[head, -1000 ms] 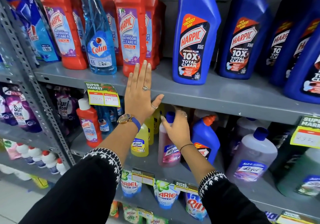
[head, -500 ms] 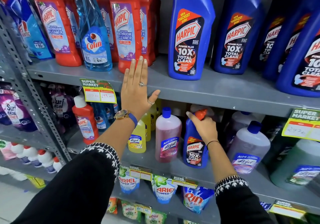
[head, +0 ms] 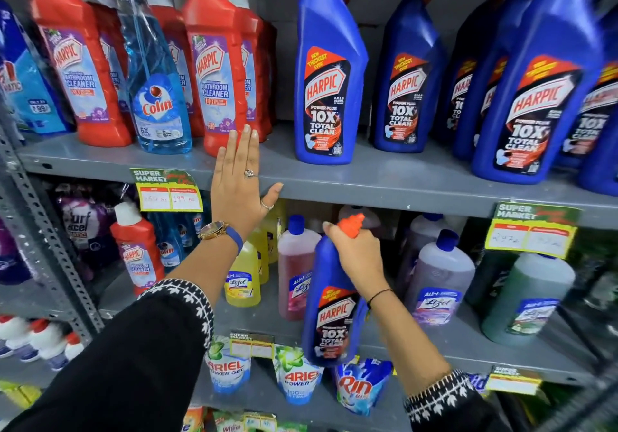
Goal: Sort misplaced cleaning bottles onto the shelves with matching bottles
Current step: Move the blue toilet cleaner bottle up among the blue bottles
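Note:
My right hand grips the neck of a small blue Harpic bottle with an orange cap, held off the middle shelf in front of the Lizol bottles. My left hand lies flat and open against the front edge of the upper shelf, holding nothing. Large blue Harpic bottles stand on the upper shelf to the right. Red Harpic bathroom cleaner bottles stand at its left, with a blue Colin spray bottle among them. A small red Harpic bottle stands on the middle shelf beside more Colin bottles.
Yellow, pink, lilac and green Lizol bottles fill the middle shelf. Ariel and Rin pouches hang below. Surf Excel pouches sit left, behind a perforated steel upright. Price tags hang on shelf edges.
My right hand went from the pink Lizol bottle to the small blue Harpic bottle, took its neck, and has lifted it forward off the middle shelf. My left hand stayed on the shelf edge.

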